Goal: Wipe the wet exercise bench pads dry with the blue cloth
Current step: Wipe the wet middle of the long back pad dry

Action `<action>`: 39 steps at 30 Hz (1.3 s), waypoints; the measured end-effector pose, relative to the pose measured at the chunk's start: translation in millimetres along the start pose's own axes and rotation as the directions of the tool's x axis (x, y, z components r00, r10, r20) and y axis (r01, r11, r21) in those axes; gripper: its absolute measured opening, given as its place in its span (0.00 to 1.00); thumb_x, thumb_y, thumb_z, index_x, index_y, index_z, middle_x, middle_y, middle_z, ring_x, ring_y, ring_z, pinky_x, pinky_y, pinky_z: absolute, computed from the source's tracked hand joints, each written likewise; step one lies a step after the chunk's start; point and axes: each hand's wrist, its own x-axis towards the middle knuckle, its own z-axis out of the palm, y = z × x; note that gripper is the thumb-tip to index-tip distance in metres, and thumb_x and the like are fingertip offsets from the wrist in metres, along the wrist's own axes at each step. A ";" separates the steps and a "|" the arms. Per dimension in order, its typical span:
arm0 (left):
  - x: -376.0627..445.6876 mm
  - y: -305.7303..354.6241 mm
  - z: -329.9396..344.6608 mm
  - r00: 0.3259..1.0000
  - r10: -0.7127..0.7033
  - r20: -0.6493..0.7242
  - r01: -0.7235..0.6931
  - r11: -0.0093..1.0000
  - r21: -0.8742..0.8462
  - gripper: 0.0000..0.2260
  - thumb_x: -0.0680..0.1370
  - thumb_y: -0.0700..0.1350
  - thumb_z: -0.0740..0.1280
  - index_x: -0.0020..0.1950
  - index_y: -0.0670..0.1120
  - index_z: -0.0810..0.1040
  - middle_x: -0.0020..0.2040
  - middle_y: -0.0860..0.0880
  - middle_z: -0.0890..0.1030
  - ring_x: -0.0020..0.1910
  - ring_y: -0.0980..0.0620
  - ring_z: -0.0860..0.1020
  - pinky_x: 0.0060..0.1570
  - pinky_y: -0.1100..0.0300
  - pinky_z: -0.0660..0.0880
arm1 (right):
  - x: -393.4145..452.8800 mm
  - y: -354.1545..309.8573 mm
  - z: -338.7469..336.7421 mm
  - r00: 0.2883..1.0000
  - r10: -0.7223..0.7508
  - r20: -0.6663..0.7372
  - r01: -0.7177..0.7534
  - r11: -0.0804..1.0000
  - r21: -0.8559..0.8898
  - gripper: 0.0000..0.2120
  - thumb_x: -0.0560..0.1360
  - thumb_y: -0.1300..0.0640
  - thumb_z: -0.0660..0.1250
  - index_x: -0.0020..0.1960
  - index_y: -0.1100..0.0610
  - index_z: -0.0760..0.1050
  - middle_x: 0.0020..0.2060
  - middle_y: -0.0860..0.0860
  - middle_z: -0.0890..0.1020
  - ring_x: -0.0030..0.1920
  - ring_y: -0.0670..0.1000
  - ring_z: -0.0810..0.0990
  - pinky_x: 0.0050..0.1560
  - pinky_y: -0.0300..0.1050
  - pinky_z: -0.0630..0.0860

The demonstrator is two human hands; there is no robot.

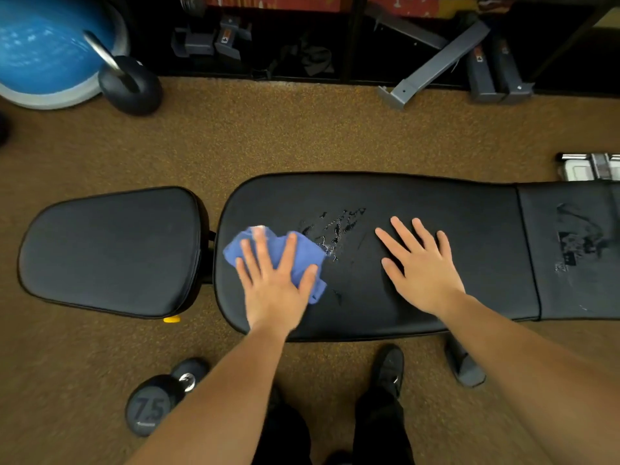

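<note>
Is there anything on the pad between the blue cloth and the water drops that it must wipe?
Nothing visible. The left hand presses the blue cloth flat on the long pad, and the water drops begin at its right edge. The right hand rests beyond them.

Speckled brown carpet floor (302, 129) spreads underfoot. Far left, a big blue exercise ball (43, 45), a black round-headed dumbbell with a chrome handle (129, 83) leaning beside it. Along the dark back wall, grey metal frame pieces (443, 62) lie tumbled. Close by, a black dumbbell marked 75 (151, 409).
</note>
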 end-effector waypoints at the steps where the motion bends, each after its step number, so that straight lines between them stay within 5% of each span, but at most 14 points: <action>1: 5.6 -4.6 -1.3 0.998 -0.059 -0.016 0.059 0.998 -0.012 0.32 0.79 0.70 0.49 0.81 0.61 0.49 0.81 0.39 0.41 0.79 0.33 0.41 0.76 0.35 0.47 | 0.8 3.6 -3.2 1.000 -0.018 -0.007 0.018 1.000 0.003 0.27 0.82 0.40 0.43 0.80 0.39 0.48 0.81 0.44 0.51 0.80 0.56 0.48 0.77 0.63 0.49; 4: 8.8 -7.2 -1.2 0.995 -0.098 -0.030 0.097 0.995 -0.017 0.32 0.79 0.70 0.48 0.81 0.61 0.49 0.82 0.39 0.44 0.79 0.33 0.43 0.76 0.35 0.46 | 7.5 19.3 -10.6 0.999 -0.016 -0.038 0.015 1.000 -0.007 0.26 0.82 0.40 0.49 0.80 0.41 0.55 0.80 0.47 0.56 0.80 0.56 0.53 0.75 0.63 0.52; 9: -10.9 17.5 6.3 1.000 -0.016 0.012 0.017 0.996 -0.089 0.29 0.81 0.63 0.47 0.82 0.59 0.48 0.83 0.45 0.45 0.80 0.37 0.39 0.76 0.36 0.43 | 14.8 38.2 -7.2 0.994 0.024 0.108 -0.022 1.000 -0.020 0.29 0.81 0.34 0.41 0.78 0.37 0.33 0.79 0.45 0.34 0.78 0.55 0.30 0.75 0.67 0.36; 15: -38.1 67.8 13.2 0.994 0.089 0.070 -0.086 0.995 -0.044 0.28 0.83 0.61 0.47 0.82 0.56 0.45 0.82 0.43 0.42 0.79 0.36 0.36 0.77 0.36 0.43 | 15.9 39.8 -15.4 0.991 0.001 0.135 -0.012 0.996 0.084 0.28 0.83 0.39 0.45 0.79 0.36 0.36 0.80 0.43 0.36 0.78 0.53 0.31 0.75 0.66 0.34; 20: -42.7 106.7 12.3 0.984 0.092 0.150 -0.081 0.994 -0.078 0.29 0.83 0.61 0.45 0.82 0.55 0.40 0.81 0.43 0.36 0.77 0.36 0.31 0.76 0.36 0.37 | 19.7 42.1 -22.2 0.994 0.021 0.106 -0.048 0.965 0.258 0.24 0.84 0.46 0.46 0.80 0.38 0.49 0.80 0.40 0.46 0.80 0.49 0.37 0.77 0.61 0.35; 25: -42.9 145.4 6.8 0.953 0.141 0.267 -0.105 0.984 -0.146 0.32 0.83 0.62 0.46 0.80 0.54 0.32 0.78 0.43 0.27 0.73 0.36 0.23 0.73 0.37 0.30 | 20.7 43.6 -31.9 0.991 0.124 -0.044 -0.074 0.807 0.586 0.21 0.85 0.52 0.50 0.77 0.45 0.64 0.76 0.44 0.67 0.78 0.46 0.57 0.79 0.54 0.48; 30: -34.4 171.7 -12.7 0.829 0.296 0.474 -0.231 0.954 -0.193 0.32 0.84 0.58 0.46 0.78 0.52 0.27 0.75 0.46 0.22 0.71 0.40 0.20 0.73 0.37 0.30 | 13.6 40.3 -37.1 0.979 0.168 -0.112 -0.022 0.641 0.767 0.20 0.85 0.55 0.54 0.75 0.48 0.68 0.72 0.44 0.71 0.72 0.43 0.67 0.73 0.43 0.63; 33: -19.6 148.2 -32.9 0.773 0.465 0.430 -0.274 0.858 -0.435 0.32 0.84 0.48 0.53 0.81 0.49 0.35 0.81 0.51 0.33 0.78 0.44 0.30 0.78 0.44 0.39 | 5.3 32.6 -31.3 0.963 0.025 -0.268 0.164 0.735 0.658 0.20 0.83 0.56 0.58 0.74 0.50 0.69 0.73 0.47 0.71 0.74 0.44 0.65 0.75 0.46 0.63; 35: -6.4 110.4 -51.0 0.849 0.506 0.152 -0.317 0.719 -0.618 0.29 0.79 0.38 0.57 0.81 0.45 0.57 0.81 0.47 0.59 0.80 0.47 0.56 0.77 0.48 0.57 | -0.2 23.9 -17.8 0.933 -0.183 -0.310 0.318 0.821 0.474 0.23 0.81 0.50 0.58 0.76 0.50 0.67 0.76 0.49 0.67 0.77 0.49 0.61 0.76 0.50 0.61; 37: 7.8 61.1 -58.1 0.946 0.314 -0.084 -0.303 0.758 -0.577 0.23 0.77 0.36 0.62 0.72 0.46 0.73 0.71 0.48 0.74 0.70 0.49 0.71 0.70 0.48 0.68 | -7.2 8.5 2.8 0.929 -0.317 -0.191 0.358 0.902 0.242 0.28 0.81 0.41 0.54 0.79 0.47 0.60 0.79 0.50 0.60 0.80 0.54 0.54 0.77 0.58 0.58; 39: 24.3 18.2 -63.4 0.994 0.102 -0.028 -0.104 0.883 -0.458 0.27 0.76 0.46 0.70 0.75 0.52 0.69 0.76 0.49 0.66 0.75 0.46 0.64 0.75 0.45 0.62 | -15.4 -12.5 23.3 0.950 -0.297 -0.091 0.304 0.949 0.079 0.31 0.81 0.35 0.50 0.81 0.45 0.51 0.81 0.51 0.55 0.81 0.55 0.48 0.77 0.61 0.55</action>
